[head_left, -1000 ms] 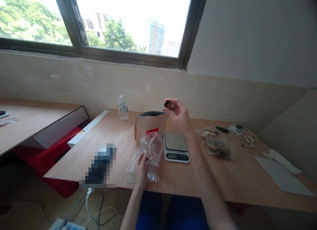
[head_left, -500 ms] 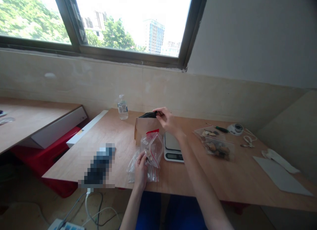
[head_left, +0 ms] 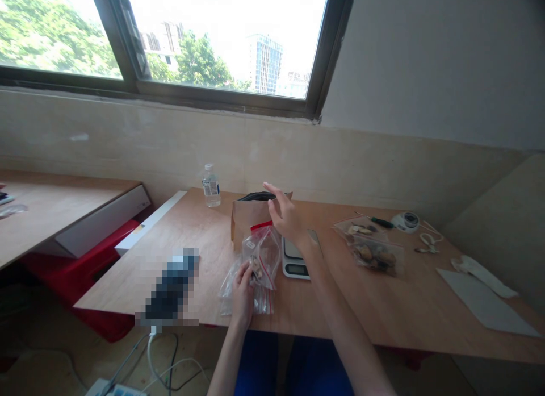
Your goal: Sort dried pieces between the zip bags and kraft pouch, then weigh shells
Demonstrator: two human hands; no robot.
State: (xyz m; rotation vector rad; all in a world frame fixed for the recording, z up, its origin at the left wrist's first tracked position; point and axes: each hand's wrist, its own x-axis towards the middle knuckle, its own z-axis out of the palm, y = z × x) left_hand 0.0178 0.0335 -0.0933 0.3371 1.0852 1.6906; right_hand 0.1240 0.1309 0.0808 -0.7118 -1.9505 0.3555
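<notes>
My left hand [head_left: 242,294] grips a clear zip bag [head_left: 264,254] with a red strip at its top and small pale pieces inside. More clear zip bags [head_left: 230,288] lie beneath it on the table. Nothing shows in my right hand [head_left: 288,219], which is open with fingers apart, in front of the right end of a brown paper bag [head_left: 247,217]. The paper bag stands upright with a black lining at its mouth. Partly covered by my right hand and forearm is a kitchen scale [head_left: 293,271].
Two zip bags of brown pieces [head_left: 377,257] lie to the right, near a screwdriver [head_left: 382,222] and a white dome camera [head_left: 405,221]. A water bottle [head_left: 211,186] stands at the back left. A blurred-out dark device [head_left: 172,288] with a cable lies at the left edge.
My right hand has come away from the paper bag's mouth and moved slightly down, its pinched fingers now spread. My left hand stays on the zip bag.
</notes>
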